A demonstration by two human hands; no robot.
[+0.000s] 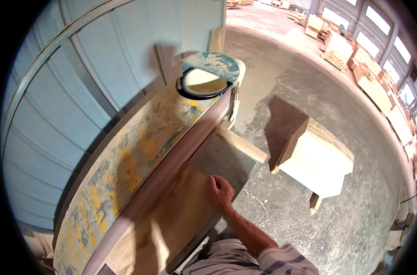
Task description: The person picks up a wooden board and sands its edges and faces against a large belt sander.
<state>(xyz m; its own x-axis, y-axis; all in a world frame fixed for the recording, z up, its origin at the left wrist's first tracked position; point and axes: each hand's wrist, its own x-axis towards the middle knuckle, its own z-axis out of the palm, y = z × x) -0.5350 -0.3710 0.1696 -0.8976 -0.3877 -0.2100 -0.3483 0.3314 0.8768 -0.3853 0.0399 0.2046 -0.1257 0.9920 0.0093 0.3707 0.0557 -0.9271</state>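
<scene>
A flat wooden board [172, 215] lies on the grey metal table of a belt sander, its long edge against the brownish sanding belt [172, 158]. My right hand [221, 190] is closed at the board's far right corner, fingers curled over the edge and the thumb side toward the belt. The fingertips are partly hidden. My left hand is not in view. Shadow and a bright patch of light fall across the near part of the board.
The sander's worn yellow-and-grey housing [126, 169] runs along a light blue metal wall [94, 59]. A round opening [204, 85] tops its far end. A wooden strip [241, 145] crosses the table's end. Pale boards [316, 158] are stacked on the concrete floor [282, 220] at right.
</scene>
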